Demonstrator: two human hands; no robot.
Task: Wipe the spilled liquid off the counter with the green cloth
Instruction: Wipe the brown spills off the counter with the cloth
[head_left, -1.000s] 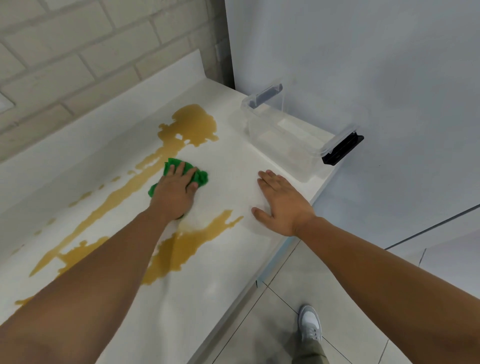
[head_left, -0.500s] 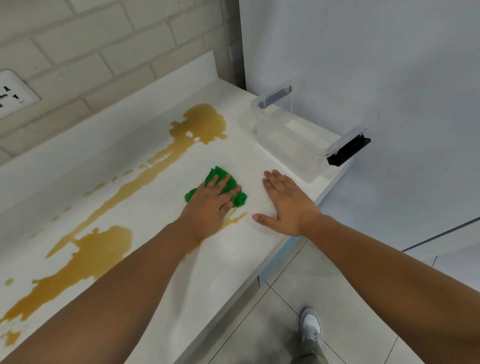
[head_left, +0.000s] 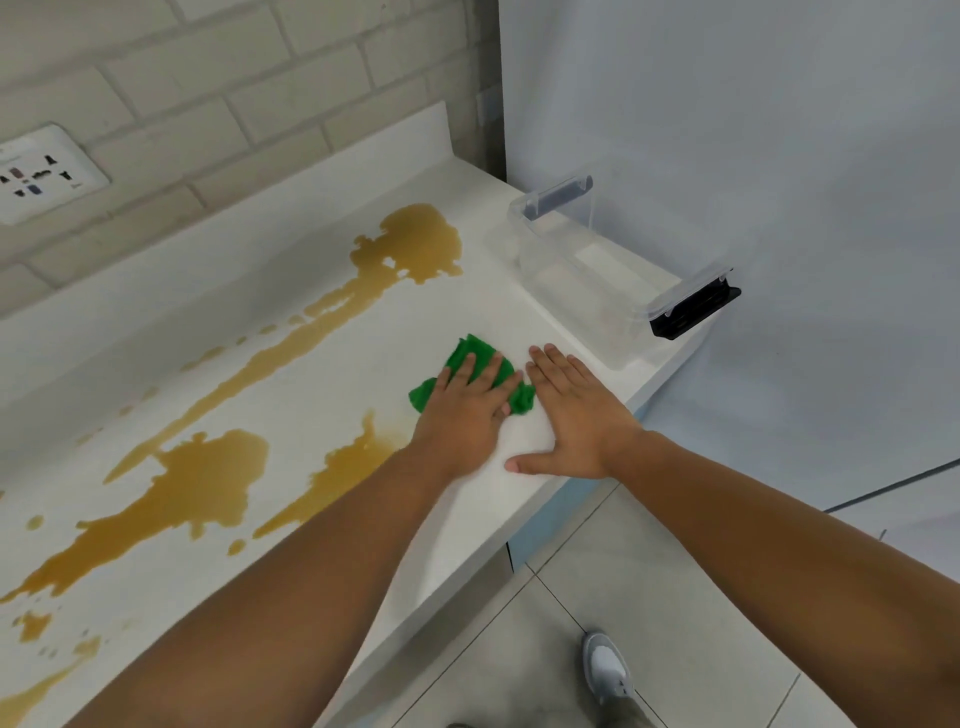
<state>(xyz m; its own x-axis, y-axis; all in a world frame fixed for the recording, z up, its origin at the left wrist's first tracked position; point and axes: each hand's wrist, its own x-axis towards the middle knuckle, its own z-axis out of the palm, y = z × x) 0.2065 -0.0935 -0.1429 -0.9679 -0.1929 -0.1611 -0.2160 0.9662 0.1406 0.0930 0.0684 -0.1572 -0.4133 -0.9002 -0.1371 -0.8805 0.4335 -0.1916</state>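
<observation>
The green cloth (head_left: 475, 356) lies crumpled on the white counter (head_left: 291, 426), near its front right part. My left hand (head_left: 467, 415) presses flat on the cloth with straight fingers. My right hand (head_left: 576, 415) rests flat on the bare counter just right of the cloth, thumb spread, almost touching my left hand. Brown spilled liquid (head_left: 410, 247) runs in a long streak from the back of the counter toward the left, with wide pools (head_left: 202, 483) and a patch (head_left: 348, 467) just left of my left wrist.
A clear plastic box (head_left: 597, 280) with black latches stands at the counter's right end, against a white wall. A wall socket (head_left: 41, 176) sits in the brick wall at the back left. The counter's front edge drops to a tiled floor, where my shoe (head_left: 605, 667) shows.
My left hand has slid the cloth to the right and toward the front edge, up beside my right hand. The liquid streak near the right hand is gone. My right hand stayed put.
</observation>
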